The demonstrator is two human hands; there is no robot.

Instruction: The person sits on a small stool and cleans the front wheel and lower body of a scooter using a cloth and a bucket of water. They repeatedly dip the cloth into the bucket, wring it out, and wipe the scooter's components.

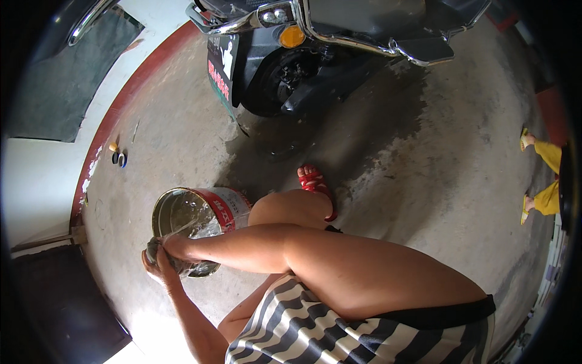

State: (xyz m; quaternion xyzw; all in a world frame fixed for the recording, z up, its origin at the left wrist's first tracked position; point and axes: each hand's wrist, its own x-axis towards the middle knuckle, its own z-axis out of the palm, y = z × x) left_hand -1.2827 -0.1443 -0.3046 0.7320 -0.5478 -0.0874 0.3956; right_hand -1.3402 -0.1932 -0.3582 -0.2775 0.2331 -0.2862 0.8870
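Observation:
A wet grey cloth (153, 249) is bunched between my two hands at the near-left rim of a metal bucket (234, 204). My left hand (160, 269) grips it from the near side, fingers wrapped around it. My right hand (177, 247) reaches across the bucket's mouth and closes on the cloth too; part of the cloth is hidden by the hands. Water drips and splashes around the hands. Inside the bucket, rippled water (207, 226) catches the light. Red and white bands with writing run around the bucket's outside.
A dark scooter (291, 82) with chrome bars stands ahead on a wet patch of concrete floor (400, 182). My foot in a red sandal (316, 184) is beyond the bucket. Small round items (119, 158) lie near the left wall. At far right stands a person in yellow trousers (548, 154).

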